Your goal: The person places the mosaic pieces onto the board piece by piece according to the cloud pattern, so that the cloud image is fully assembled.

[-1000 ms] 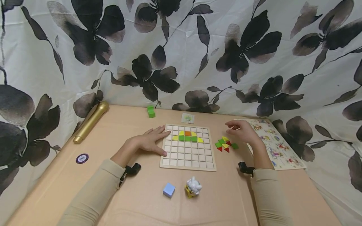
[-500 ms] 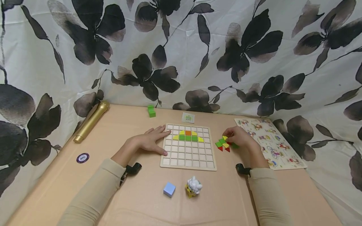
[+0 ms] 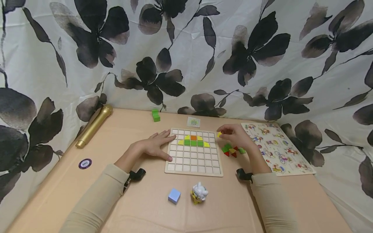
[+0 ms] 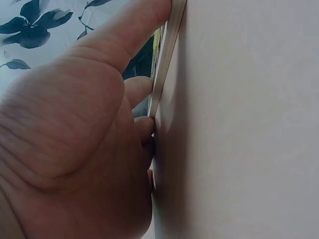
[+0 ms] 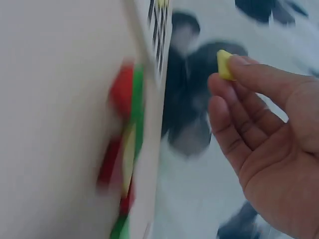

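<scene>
A white gridded board (image 3: pixel 192 161) with a pale wooden rim lies mid-table. On its upper rows sit green tiles (image 3: pixel 193 142), an orange tile (image 3: pixel 193 137) and several yellow tiles. My left hand (image 3: pixel 154 144) rests on the board's left edge with its fingers spread; thumb and fingertips touch the rim in the left wrist view. Just beyond the right edge, my right hand (image 3: pixel 236 135) pinches a small yellow tile (image 5: pixel 224 65) between thumb and index finger, raised above the table. Below that hand lies a loose pile of green, red and yellow tiles (image 3: pixel 226 148).
Behind the board is a small card (image 3: pixel 193 122) with a green picture. A picture sheet (image 3: pixel 276 145) lies at the right. Around stand green blocks (image 3: pixel 155 115), a gold tube (image 3: pixel 94 127), a round chip (image 3: pixel 85 163), a blue cube (image 3: pixel 174 196) and a small figurine (image 3: pixel 199 193).
My right hand went down to the pile, took a yellow tile, then rose and moved left towards the board with it. The left hand stays in place.
</scene>
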Demonstrator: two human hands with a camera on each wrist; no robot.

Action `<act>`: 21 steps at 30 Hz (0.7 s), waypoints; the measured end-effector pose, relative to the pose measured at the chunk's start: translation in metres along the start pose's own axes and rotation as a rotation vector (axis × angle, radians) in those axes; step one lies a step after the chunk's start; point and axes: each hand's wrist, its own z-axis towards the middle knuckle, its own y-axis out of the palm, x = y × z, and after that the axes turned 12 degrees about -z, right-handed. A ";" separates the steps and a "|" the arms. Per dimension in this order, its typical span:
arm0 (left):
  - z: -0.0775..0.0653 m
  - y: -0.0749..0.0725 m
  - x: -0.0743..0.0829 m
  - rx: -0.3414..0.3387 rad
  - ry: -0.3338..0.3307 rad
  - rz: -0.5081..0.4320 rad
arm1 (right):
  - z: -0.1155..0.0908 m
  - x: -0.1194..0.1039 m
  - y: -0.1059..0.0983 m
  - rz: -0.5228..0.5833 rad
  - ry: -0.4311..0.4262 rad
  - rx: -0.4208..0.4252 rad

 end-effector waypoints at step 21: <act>-0.002 0.000 0.000 -0.014 -0.013 0.018 | 0.065 -0.109 0.087 -0.195 -0.278 -0.255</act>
